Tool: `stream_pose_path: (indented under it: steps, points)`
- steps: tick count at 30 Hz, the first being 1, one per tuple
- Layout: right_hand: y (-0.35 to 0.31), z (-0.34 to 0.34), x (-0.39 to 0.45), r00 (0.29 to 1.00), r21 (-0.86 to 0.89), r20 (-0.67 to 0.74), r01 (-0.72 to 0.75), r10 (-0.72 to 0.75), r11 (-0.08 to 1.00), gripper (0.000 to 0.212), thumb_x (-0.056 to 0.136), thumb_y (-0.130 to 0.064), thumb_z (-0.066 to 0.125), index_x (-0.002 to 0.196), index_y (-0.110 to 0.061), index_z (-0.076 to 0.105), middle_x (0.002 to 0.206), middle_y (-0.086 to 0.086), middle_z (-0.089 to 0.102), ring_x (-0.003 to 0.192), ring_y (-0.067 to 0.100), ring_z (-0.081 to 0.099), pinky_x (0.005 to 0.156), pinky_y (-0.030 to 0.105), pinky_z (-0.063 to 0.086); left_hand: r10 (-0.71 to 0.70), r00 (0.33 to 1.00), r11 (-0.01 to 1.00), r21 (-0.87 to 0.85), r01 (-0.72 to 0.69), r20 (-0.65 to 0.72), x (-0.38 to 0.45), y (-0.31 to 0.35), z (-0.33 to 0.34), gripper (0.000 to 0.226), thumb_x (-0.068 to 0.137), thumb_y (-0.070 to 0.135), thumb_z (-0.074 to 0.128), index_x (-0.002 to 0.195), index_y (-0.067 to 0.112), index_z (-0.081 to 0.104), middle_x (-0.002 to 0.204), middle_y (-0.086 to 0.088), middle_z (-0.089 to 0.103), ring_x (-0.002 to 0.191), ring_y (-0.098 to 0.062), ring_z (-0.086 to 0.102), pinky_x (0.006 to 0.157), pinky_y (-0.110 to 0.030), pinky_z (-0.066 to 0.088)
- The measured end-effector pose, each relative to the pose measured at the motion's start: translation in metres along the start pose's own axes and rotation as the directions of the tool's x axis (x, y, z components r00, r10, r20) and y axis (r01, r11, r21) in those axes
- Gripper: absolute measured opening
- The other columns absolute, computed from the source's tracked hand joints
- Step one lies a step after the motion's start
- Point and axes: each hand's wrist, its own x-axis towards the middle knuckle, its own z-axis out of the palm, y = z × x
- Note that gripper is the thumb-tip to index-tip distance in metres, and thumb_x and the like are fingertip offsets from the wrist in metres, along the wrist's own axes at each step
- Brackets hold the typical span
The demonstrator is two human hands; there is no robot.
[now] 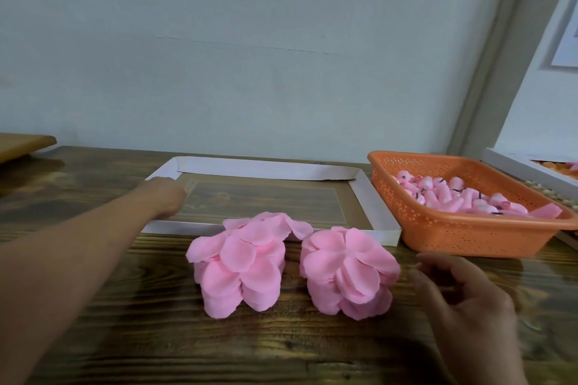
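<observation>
Two stacks of pink fabric petals stand side by side on the wooden table, the left stack (pixel 239 266) and the right stack (pixel 348 272). Behind them lies a shallow white cardboard tray (pixel 266 167) with a brown floor. My left hand (pixel 165 197) reaches over the tray's left wall, its fingers hidden inside; what they touch is unclear. My right hand (pixel 463 300) hovers just right of the right stack, fingers loosely curled, holding nothing.
An orange perforated plastic basket (pixel 438 228) full of small pink flower buds sits at the right, against the tray. Another white tray edge (pixel 513 166) shows at far right. A wooden board (pixel 22 142) lies at far left. The wall is close behind.
</observation>
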Motion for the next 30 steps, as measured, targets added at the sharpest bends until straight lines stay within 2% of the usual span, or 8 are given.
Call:
stream_pose_path:
  steps: [3,9,13,16,19,22,26,30]
  points:
    - [0.001,0.000,-0.001,1.000,-0.009,0.021,-0.001,0.001,1.000,0.036,0.069,0.011,0.073,0.079,-0.023,0.066,0.077,-0.004,0.067,0.077,0.003,0.061,0.062,0.001,0.042,0.001,1.000,1.000,0.016,-0.001,-0.019,0.006,0.003,0.001,0.037,0.099,0.010,0.027,0.125,0.009,0.053,0.127,-0.008,0.057,0.100,-0.021,0.053,0.076,-0.025,0.042]
    - [0.002,0.001,-0.003,0.999,-0.046,0.036,0.025,-0.024,0.999,0.037,0.068,0.009,0.075,0.079,-0.025,0.065,0.077,-0.007,0.066,0.078,0.002,0.060,0.063,0.001,0.042,0.007,0.999,0.996,0.092,-0.002,-0.052,0.021,-0.005,0.013,0.039,0.101,0.018,0.026,0.125,0.008,0.055,0.128,-0.012,0.056,0.114,-0.027,0.051,0.095,-0.036,0.044]
    - [0.002,0.000,-0.001,0.998,-0.062,0.055,0.024,-0.021,0.998,0.035,0.069,0.007,0.075,0.080,-0.025,0.066,0.078,-0.009,0.065,0.080,0.000,0.060,0.062,0.001,0.042,0.006,0.999,0.967,0.255,-0.018,0.049,0.022,-0.007,0.019,0.037,0.094,0.018,0.032,0.123,0.016,0.055,0.124,-0.007,0.056,0.113,-0.027,0.050,0.098,-0.040,0.043]
    - [0.002,0.002,-0.002,0.998,-0.071,0.056,0.033,-0.029,0.997,0.034,0.068,0.007,0.075,0.080,-0.023,0.066,0.078,-0.009,0.065,0.079,-0.001,0.060,0.062,0.001,0.042,0.025,0.995,0.940,0.337,-0.057,0.098,0.014,-0.001,0.021,0.037,0.099,0.033,0.031,0.130,0.025,0.051,0.132,-0.003,0.052,0.118,-0.022,0.046,0.096,-0.033,0.037]
    - [0.001,0.001,-0.001,0.998,-0.074,0.051,0.030,-0.026,0.997,0.034,0.069,0.007,0.075,0.081,-0.024,0.066,0.079,-0.009,0.065,0.080,0.000,0.060,0.062,0.001,0.042,0.025,0.992,0.932,0.356,-0.066,0.121,0.012,0.003,0.020,0.039,0.102,0.036,0.027,0.135,0.029,0.046,0.138,-0.002,0.048,0.124,-0.021,0.041,0.096,-0.033,0.034]
    - [-0.002,0.000,0.001,0.999,-0.080,0.040,0.031,-0.028,0.996,0.036,0.069,0.007,0.075,0.079,-0.026,0.065,0.077,-0.008,0.065,0.079,0.001,0.060,0.061,0.001,0.042,0.021,0.990,0.929,0.363,-0.070,0.138,0.017,0.000,0.022,0.037,0.100,0.032,0.030,0.131,0.023,0.048,0.133,-0.003,0.050,0.118,-0.022,0.044,0.095,-0.034,0.038]
    - [-0.015,-0.001,0.005,0.998,-0.086,0.037,0.044,-0.041,0.995,0.043,0.071,0.005,0.074,0.076,-0.035,0.059,0.075,-0.012,0.063,0.079,-0.003,0.059,0.060,0.001,0.042,-0.019,0.995,0.957,0.290,-0.010,0.094,0.024,-0.005,0.029,0.046,0.096,0.033,0.039,0.136,0.013,0.033,0.130,-0.011,0.049,0.115,-0.026,0.049,0.094,-0.036,0.043]
    - [-0.034,-0.019,0.047,0.988,-0.119,-0.046,0.141,-0.147,0.983,0.021,0.077,-0.008,0.068,0.081,-0.028,0.063,0.072,-0.015,0.062,0.069,-0.010,0.058,0.057,-0.001,0.041,0.006,0.993,0.954,0.296,-0.041,0.119,0.028,-0.003,0.031,0.039,0.098,0.031,0.037,0.134,0.015,0.038,0.132,-0.006,0.052,0.117,-0.023,0.049,0.090,-0.034,0.040]
